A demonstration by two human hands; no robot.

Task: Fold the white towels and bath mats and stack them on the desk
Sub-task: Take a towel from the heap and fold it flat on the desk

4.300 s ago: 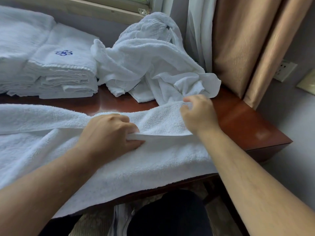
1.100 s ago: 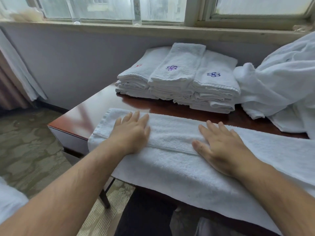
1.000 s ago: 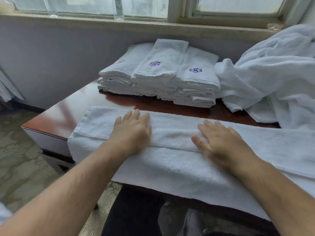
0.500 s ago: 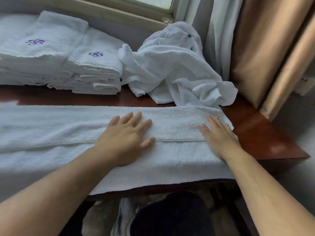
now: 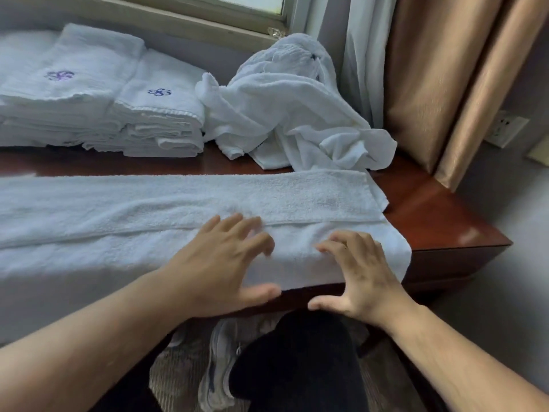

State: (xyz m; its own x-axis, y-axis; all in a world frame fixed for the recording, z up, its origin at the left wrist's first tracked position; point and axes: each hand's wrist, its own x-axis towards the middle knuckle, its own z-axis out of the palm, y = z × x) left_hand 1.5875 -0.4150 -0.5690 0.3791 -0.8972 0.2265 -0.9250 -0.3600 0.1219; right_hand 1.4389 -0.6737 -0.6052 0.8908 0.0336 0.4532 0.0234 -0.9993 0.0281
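Both hands have slid back from the towel's middle seam to its near edge, and the right hand has come in closer to the left. The left hand (image 5: pixel 225 263), blurred, lies open with fingers spread on the long folded towel (image 5: pixel 133 224), its thumb down at the front edge. The right hand (image 5: pixel 361 278) is open too, with fingertips touching the cloth and slightly bent and the thumb held out below the edge. This one towel stretches across the desk (image 5: pixel 430 209), its near side hanging over the front. Behind it stand two folded stacks, one (image 5: pixel 160 114) marked blue and one (image 5: pixel 65 93) purple. One crumpled heap (image 5: pixel 291 108) lies beside them, just by the curtain (image 5: pixel 430 69).
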